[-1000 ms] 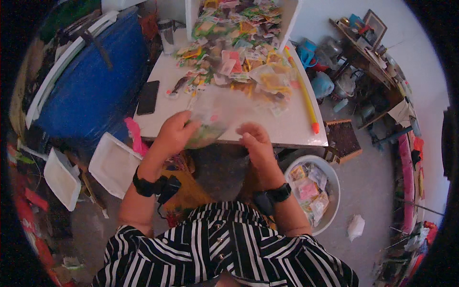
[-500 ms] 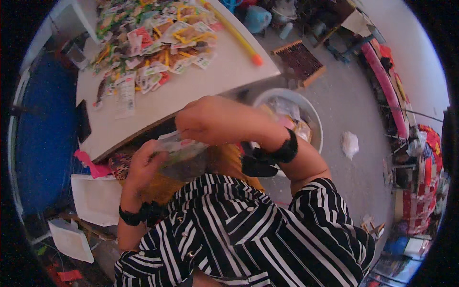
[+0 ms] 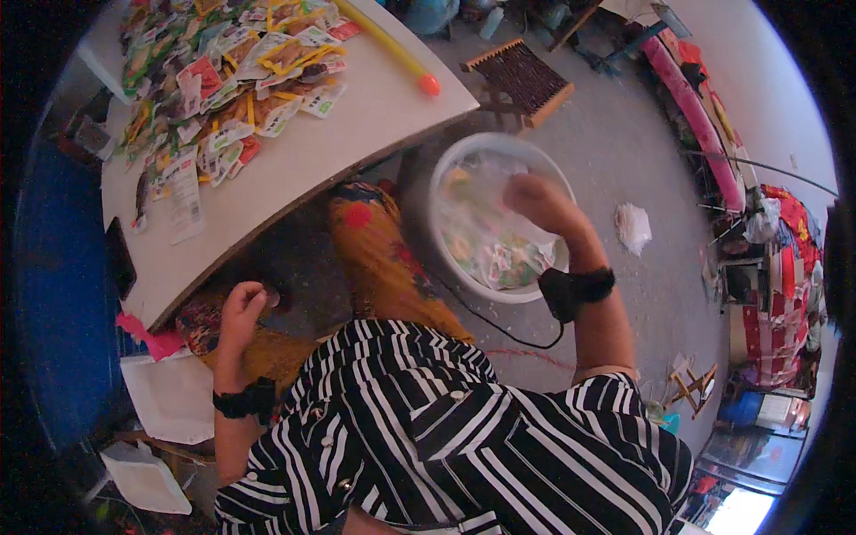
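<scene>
My right hand (image 3: 538,198) is over the white tub (image 3: 438,234), its fingers closed at the edge of a clear plastic bag (image 3: 486,189) that is smeared by motion. Under it, the tub contains several clear bags with green and orange packets (image 3: 513,266). Over my lap, left of my orange patterned trousers (image 3: 379,254), my left hand (image 3: 242,312) is closed, the thumb against curled fingers. A small pale bit shows at its fingertips, too small to name.
A white table (image 3: 267,169) bears a heap of small food packets (image 3: 209,89), a yellow tube with an orange end (image 3: 392,45) and a dark phone (image 3: 119,259). A slatted stool (image 3: 522,80) stands beyond the tub. A white bundle (image 3: 633,228) lies on the floor; white foam boxes (image 3: 169,397) are at left.
My right hand has swung from in front of my lap rightward over the tub, taking the clear bag with it. My left hand has let go of that bag. The view has shifted right.
</scene>
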`<state>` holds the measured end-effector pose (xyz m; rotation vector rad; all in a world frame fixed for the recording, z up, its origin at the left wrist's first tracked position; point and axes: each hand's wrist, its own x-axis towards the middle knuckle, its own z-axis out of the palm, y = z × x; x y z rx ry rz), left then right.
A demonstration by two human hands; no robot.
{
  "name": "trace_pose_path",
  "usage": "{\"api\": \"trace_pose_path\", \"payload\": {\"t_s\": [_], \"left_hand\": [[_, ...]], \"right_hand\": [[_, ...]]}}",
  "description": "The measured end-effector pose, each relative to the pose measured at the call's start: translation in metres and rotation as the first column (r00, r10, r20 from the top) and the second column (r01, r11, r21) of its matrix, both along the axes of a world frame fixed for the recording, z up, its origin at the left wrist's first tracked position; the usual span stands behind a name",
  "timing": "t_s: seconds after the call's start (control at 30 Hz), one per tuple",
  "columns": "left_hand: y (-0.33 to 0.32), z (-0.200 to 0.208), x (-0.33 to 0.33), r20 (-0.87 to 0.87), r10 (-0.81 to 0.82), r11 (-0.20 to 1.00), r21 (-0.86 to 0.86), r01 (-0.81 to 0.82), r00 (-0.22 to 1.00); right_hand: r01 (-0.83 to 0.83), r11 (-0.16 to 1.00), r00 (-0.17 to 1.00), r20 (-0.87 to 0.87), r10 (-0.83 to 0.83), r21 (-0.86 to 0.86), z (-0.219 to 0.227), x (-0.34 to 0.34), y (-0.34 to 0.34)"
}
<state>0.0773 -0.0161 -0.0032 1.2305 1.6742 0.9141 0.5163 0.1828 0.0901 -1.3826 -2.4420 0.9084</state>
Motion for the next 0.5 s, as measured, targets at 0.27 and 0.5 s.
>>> {"api": "trace_pose_path", "payload": {"t_s": [0.27,0.5], "left_hand": [[-0.021,-0.054,-0.031,-0.004,0.143,0.973,-0.181,-0.141,0.99],[-0.037,-0.068,-0.047,0.073,0.209,0.962,-0.193,-0.192,0.975]], "right_hand": [[0.304,0.936,0.921,0.198,-0.336,0.176,-0.144,0.05,0.02],[0.197,0.963,0.769,0.582,-0.267,0.182,-0.187,0.059,-0.015]]}}
